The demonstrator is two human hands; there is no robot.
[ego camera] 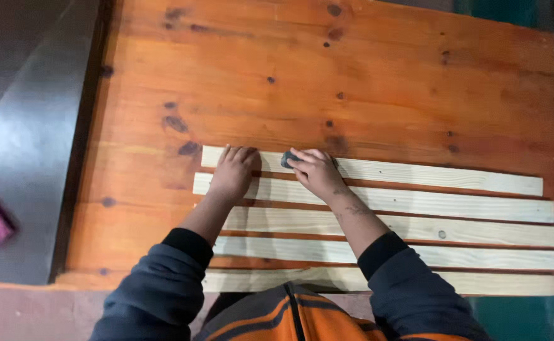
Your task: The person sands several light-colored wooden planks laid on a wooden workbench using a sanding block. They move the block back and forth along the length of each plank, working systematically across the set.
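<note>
On farthest slat [416, 174], near its L end, sits a small dark grey block [288, 159], pinched under fingertips of R hand [317, 172]. L hand [233, 172] lies flat beside it, palm down, fingers spread, gripping nothing, pressing same slat. Four more pale slats [416, 227] run parallel nearer the body, all on orange pine tabletop [353, 76].

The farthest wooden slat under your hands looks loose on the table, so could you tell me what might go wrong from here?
1. The farthest slat lies unclamped; only the left hand pins it, so rubbing with the small dark block in the right hand could make it slide or pivot.
2. Bare fingers on raw wood risk splinters.
3. The nearest slat lies at the table edge and might get knocked off.
</note>
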